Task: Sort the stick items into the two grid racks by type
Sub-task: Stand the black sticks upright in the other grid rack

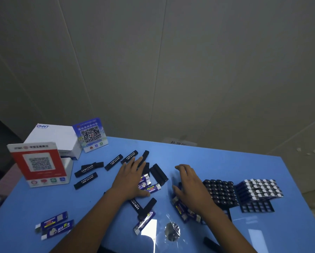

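Note:
Black sticks with white print and blue-purple sticks lie scattered on the blue table. My left hand lies flat with straight fingers over a cluster of black and blue sticks in the middle. My right hand hovers with loosely curved fingers over a pile of blue sticks; nothing shows in its grasp. To its right stands a grid rack filled with black sticks, and beyond it a grid rack filled with blue sticks, with several empty cells in front.
A red QR-code stand, a white box and a blue QR-code card stand at the table's back left. A crumpled clear wrapper lies near the front. The table's edge runs along the right.

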{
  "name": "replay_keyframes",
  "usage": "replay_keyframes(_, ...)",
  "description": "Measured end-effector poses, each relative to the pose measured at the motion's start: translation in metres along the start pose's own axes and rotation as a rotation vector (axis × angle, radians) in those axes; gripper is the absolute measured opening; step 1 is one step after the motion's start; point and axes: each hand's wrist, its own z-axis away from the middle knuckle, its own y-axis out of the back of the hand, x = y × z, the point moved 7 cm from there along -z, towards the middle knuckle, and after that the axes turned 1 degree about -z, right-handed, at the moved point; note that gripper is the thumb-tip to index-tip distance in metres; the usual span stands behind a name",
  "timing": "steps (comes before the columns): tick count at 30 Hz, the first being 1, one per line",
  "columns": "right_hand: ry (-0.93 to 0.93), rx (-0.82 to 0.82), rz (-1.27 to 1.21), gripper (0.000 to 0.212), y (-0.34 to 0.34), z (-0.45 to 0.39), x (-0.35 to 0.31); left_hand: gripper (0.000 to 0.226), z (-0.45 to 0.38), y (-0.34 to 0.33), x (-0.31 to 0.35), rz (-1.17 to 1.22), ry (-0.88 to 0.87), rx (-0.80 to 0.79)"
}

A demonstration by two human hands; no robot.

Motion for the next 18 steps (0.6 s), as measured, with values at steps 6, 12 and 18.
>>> replay_keyframes(6,0.027,-0.017,-0.028,0.051,-0.004,-0.005,-0.002,0.089,0.007,0.014,-0.014,0.15,-0.041,0.117)
replay_keyframes(12,0.053,-0.023,-0.052,0.049,-0.006,-0.009,-0.005,0.086,0.019,0.014,-0.018,0.226,-0.029,0.093)
replay_keyframes(18,0.044,-0.031,-0.075,0.048,-0.004,-0.01,-0.006,0.132,0.022,0.007,-0.005,0.136,0.015,0.04)
